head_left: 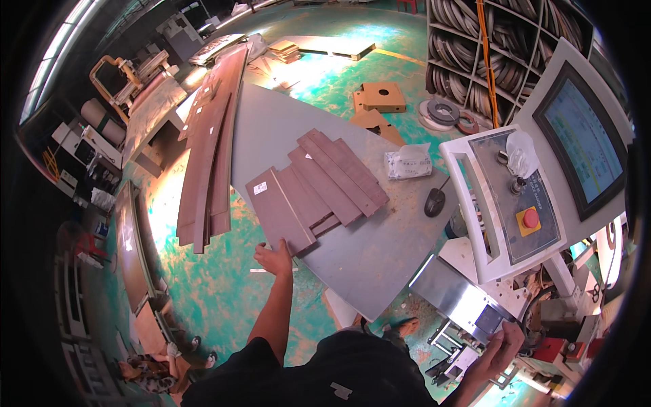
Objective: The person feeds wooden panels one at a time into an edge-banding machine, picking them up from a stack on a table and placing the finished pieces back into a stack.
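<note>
The right hand, its fingers bent, is close to the end of a silver metal plate. The left hand meets the near edge of a labelled brown board; whether either hand pinches anything, I cannot tell from this view. The board lies on the grey table beside narrower brown panels. To their right sit a black mouse and, farther back, a white pack. Beyond the table lies a cardboard box.
</note>
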Action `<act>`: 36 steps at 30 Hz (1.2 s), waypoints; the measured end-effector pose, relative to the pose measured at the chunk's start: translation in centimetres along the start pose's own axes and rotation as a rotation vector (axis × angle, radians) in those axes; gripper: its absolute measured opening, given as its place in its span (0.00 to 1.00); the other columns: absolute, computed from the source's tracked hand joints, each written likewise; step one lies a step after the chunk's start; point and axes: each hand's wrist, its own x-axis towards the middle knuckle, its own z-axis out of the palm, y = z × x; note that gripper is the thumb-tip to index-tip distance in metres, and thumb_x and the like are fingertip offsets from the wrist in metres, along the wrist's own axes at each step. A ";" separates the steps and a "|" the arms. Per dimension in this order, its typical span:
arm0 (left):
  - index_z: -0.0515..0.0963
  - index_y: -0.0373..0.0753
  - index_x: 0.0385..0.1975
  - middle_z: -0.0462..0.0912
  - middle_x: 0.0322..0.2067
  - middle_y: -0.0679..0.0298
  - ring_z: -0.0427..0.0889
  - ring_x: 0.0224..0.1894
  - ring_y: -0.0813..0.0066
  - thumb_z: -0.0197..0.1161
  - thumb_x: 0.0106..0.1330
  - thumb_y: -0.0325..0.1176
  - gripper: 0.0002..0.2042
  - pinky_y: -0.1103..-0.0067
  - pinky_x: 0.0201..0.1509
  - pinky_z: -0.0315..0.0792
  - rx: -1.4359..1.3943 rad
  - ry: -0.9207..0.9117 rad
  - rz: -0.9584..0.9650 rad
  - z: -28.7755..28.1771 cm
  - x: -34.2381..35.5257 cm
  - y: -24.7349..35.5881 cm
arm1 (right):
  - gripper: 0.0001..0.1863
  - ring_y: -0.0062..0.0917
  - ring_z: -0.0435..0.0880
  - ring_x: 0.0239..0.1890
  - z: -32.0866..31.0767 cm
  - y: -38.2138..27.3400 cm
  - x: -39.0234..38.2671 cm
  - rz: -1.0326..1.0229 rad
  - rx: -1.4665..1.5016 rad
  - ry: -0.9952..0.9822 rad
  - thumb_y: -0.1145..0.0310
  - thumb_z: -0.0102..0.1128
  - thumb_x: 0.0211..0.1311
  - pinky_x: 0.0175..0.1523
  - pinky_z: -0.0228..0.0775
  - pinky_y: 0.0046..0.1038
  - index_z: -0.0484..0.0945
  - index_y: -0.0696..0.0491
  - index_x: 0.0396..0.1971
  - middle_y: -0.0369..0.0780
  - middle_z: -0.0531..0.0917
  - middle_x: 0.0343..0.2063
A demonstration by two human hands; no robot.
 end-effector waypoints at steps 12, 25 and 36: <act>0.72 0.26 0.52 0.84 0.38 0.54 0.86 0.32 0.65 0.76 0.69 0.40 0.26 0.64 0.39 0.90 -0.716 -1.259 -0.709 -0.7 8.3 -7.5 | 0.08 0.21 0.81 0.40 8.1 -4.5 -4.6 0.315 0.237 -0.344 0.75 0.57 0.77 0.43 0.76 0.23 0.82 0.58 0.48 0.40 0.79 0.49; 0.66 0.43 0.75 0.76 0.68 0.65 0.75 0.69 0.65 0.74 0.70 0.40 0.35 0.64 0.69 0.69 -1.457 -1.846 -0.708 -17.0 -4.3 -6.0 | 0.18 0.29 0.86 0.54 11.2 -5.2 -5.9 0.354 0.582 -1.020 0.68 0.65 0.75 0.59 0.78 0.31 0.79 0.61 0.58 0.43 0.83 0.51; 0.63 0.35 0.76 0.74 0.71 0.57 0.75 0.71 0.60 0.70 0.74 0.42 0.36 0.56 0.78 0.64 -1.342 -1.918 -0.658 -26.7 -17.6 -2.2 | 0.24 0.26 0.87 0.53 0.3 3.4 -10.8 0.853 0.853 -0.884 0.67 0.73 0.69 0.61 0.78 0.31 0.81 0.62 0.60 0.41 0.89 0.52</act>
